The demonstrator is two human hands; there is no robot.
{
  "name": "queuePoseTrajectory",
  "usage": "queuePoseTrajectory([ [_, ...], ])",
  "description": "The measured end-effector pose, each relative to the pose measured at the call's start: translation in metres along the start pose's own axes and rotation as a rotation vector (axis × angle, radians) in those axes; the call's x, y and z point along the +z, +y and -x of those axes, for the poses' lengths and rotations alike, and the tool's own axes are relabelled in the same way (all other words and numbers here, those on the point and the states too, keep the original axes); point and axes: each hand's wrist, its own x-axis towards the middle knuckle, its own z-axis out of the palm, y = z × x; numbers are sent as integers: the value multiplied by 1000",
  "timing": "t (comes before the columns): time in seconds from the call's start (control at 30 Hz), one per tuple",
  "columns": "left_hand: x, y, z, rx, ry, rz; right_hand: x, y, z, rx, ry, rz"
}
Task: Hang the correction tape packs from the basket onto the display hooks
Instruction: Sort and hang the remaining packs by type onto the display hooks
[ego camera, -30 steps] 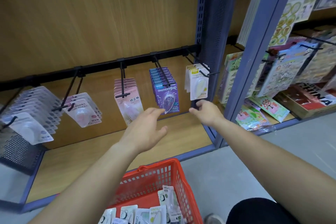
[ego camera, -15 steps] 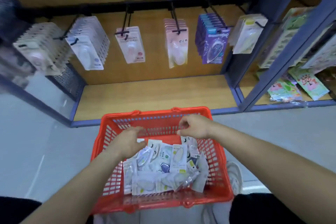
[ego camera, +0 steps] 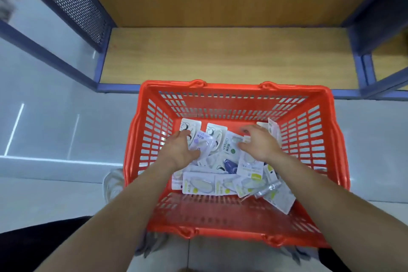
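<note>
Grey floor [ego camera: 55, 194], wooden shelf [ego camera: 220, 55], red basket [ego camera: 331, 161]

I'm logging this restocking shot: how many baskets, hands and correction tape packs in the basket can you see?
Red basket: 1
Hands in the basket: 2, the left hand and the right hand
Correction tape packs in the basket: at least 10; they overlap, so an exact count is not possible
Total: at least 13
</note>
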Motion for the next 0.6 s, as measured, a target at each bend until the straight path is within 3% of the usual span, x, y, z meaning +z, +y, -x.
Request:
queuePoseTrajectory([
  [0.23,34,-11,-32,-138,79,183,42,-8,-42,-17,-43,-6],
  [0.37,44,-16,-40,-184,110,219,60,-18,-57,31,27,54],
  [0.6,48,-14,-48,-225,95,291,67,-23,-62,63,-56,64],
])
